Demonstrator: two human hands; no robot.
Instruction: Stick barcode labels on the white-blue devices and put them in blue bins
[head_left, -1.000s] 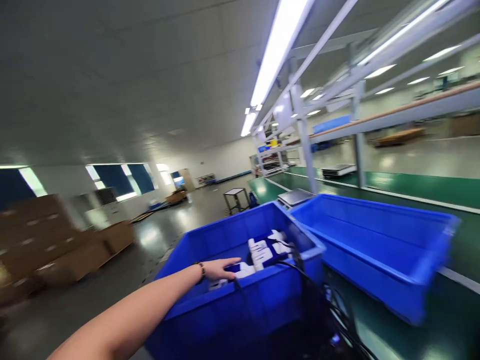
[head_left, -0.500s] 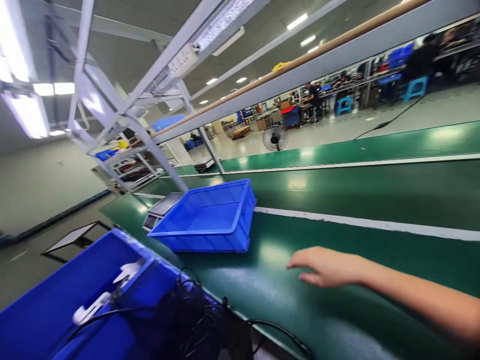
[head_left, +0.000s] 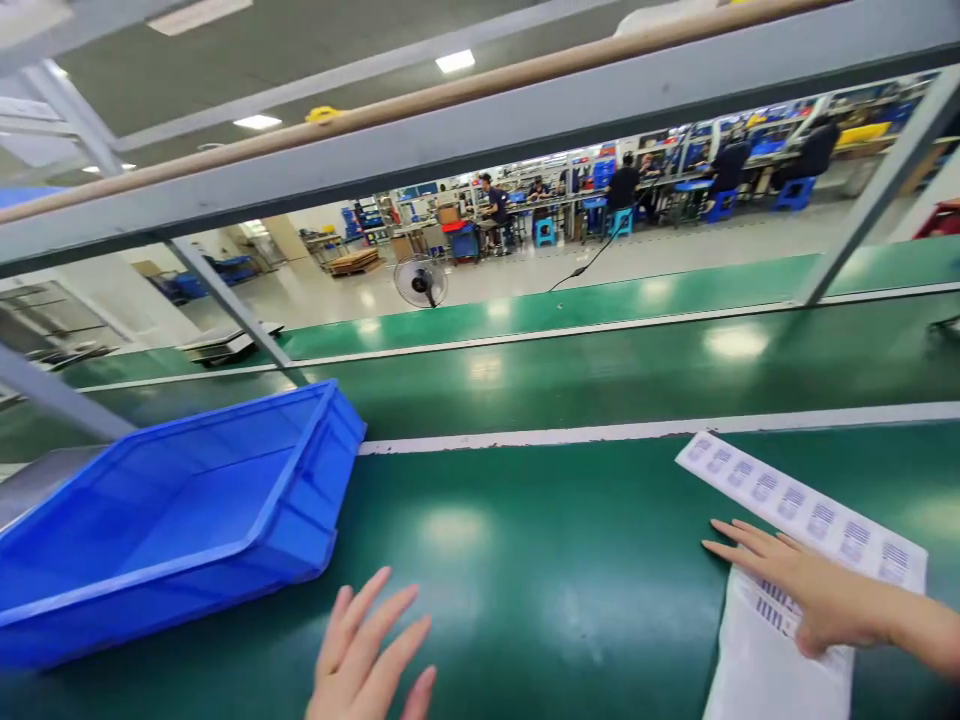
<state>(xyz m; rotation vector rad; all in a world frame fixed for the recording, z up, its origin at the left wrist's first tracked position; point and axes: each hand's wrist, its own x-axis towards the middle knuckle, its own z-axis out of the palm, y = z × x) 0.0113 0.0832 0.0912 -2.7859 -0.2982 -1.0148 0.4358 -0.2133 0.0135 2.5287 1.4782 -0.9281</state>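
My left hand [head_left: 371,655] is raised over the green work surface at the bottom middle, fingers spread, with nothing in it. On the right, my right hand [head_left: 814,590] lies over a white plastic bag [head_left: 780,675] that bears printed barcode marks. Its fingers are stretched out, and part of the bag is hidden under the palm. Just beyond the hand lies a white strip of printed labels [head_left: 802,505], slanting down to the right and partly covered by the wrist. A blue plastic bin [head_left: 300,510] sits left of my left hand, apart from it.
A pale line [head_left: 525,437] runs along the green surface [head_left: 510,530]. Above it crosses a grey beam [head_left: 420,135] on slanted posts. Behind stand a fan [head_left: 420,283] and several people seated at benches. A flat metal plate [head_left: 52,480] shows beyond the bin.
The view has swung right, so the blue bin sits further left. My left hand, the bag and the label strip have come into view. My right hand now rests on the bag.
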